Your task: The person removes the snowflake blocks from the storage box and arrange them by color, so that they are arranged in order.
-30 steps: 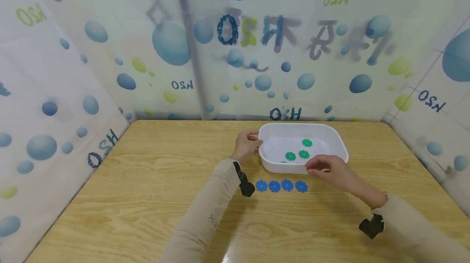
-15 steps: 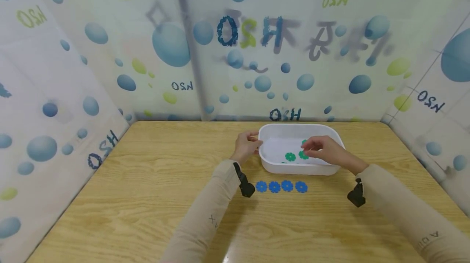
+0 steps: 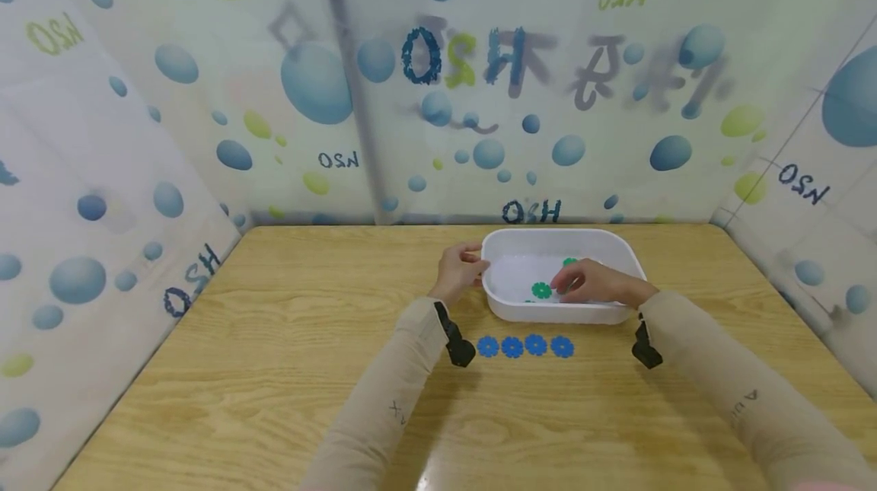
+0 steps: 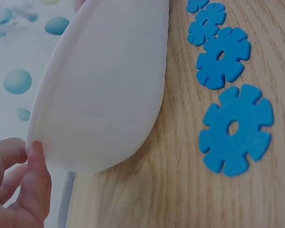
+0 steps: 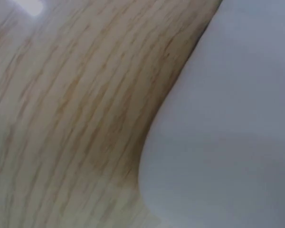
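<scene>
My left hand holds the left end of a white plastic basin, thumb and fingers on its rim; the left wrist view shows the same pinch. Inside the basin, my right hand reaches down with bent fingers, fingertips low over the floor, where a green interlocking disc is hidden beneath them. Just left of those fingertips lies another green disc. A further green disc shows partly behind the hand. I cannot tell whether the right fingertips pinch a disc.
Several blue interlocking discs lie flat in a row on the wooden table, in front of the basin. Behind the table hangs a bubble-patterned curtain. The right wrist view holds only the basin's outer wall and wood grain.
My right hand has moved from the basin's front rim leftward and down into it, covering a green disc. The left hand stays on the rim, and the blue row is unchanged.
</scene>
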